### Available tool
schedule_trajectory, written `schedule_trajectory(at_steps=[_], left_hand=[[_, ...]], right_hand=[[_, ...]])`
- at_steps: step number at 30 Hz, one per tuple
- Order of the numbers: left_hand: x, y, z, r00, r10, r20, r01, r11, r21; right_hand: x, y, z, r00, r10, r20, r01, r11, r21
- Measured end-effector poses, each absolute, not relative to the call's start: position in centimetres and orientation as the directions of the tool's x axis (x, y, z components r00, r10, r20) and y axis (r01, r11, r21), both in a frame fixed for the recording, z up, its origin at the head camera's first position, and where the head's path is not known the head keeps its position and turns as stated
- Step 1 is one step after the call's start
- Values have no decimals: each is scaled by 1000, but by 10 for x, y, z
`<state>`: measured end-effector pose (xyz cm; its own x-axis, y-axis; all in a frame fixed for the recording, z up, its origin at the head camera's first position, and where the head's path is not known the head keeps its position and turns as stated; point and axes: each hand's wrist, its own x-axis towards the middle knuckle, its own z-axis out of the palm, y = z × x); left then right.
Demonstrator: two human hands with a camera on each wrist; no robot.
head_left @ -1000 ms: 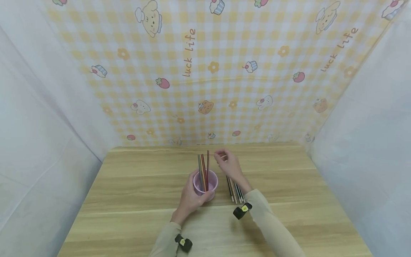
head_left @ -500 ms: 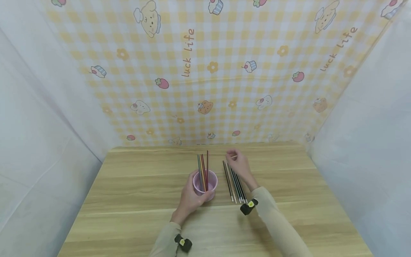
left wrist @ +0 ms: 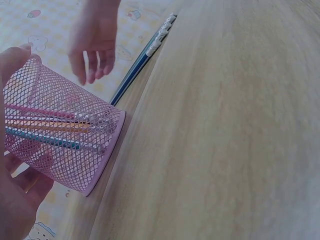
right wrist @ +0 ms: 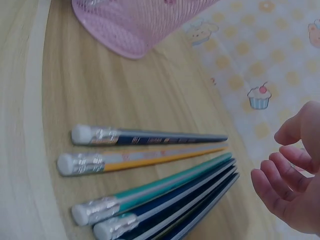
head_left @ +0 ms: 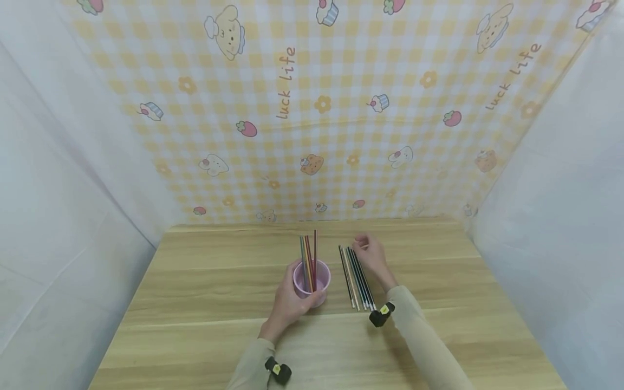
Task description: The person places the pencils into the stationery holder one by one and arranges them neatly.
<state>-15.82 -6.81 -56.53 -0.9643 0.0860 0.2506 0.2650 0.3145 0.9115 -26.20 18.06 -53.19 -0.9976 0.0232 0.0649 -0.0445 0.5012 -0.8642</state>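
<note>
My left hand [head_left: 288, 301] grips a pink mesh pencil cup [left wrist: 65, 162], thumb and fingers round its side. Inside stand several coloured pencils [head_left: 308, 262], their eraser ends down at the bottom of the cup, leaning to the left in the head view. To the right of the cup, several pencils [right wrist: 165, 164] lie side by side on the table, dark blue, yellow and teal, with white erasers toward the person. My right hand [head_left: 371, 253] hovers close to the far tips of these pencils, fingers loosely curled, with nothing held.
The wood-grain table [head_left: 205, 292] runs back to a yellow checked cloth [head_left: 312, 130] with cartoon prints. White curtains [head_left: 63, 206] close in both sides. A small black camera [head_left: 382, 314] is strapped at each wrist.
My right hand has moved right, away from the cup and toward the far tips of the lying pencils, uncovering more of them. My left hand and the cup stay in place.
</note>
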Motion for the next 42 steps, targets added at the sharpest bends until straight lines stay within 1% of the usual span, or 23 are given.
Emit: schedule_trajectory(at_steps=[7,12,21,30,36,42], left_hand=[[-158,-67,-566,-961,84,264,276,318,907],[-158,-67,-566,-954,98,283,299,312,902],[-159,-67,-568,-957,99,274,291,316,903],[-158,-67,-566,-959,94,266,282,305,910],[-159,-67,-567,-963,93,251,268,305,914],[-160,-67,-567,-965,83,249,262,314,913]], right_hand=[[-261,191,-549,-999,21,48,-28,569,-822],[-256,192,-553,-999,25,26,-6,599,-801],[-254,191,-556,-999,21,33,-10,658,-753],[-255,192,-570,-998,33,52,-13,712,-702],[-254,188,-567,-998,51,46,6,738,-675],[-257,189,-564,-998,28,58,-16,770,-638]])
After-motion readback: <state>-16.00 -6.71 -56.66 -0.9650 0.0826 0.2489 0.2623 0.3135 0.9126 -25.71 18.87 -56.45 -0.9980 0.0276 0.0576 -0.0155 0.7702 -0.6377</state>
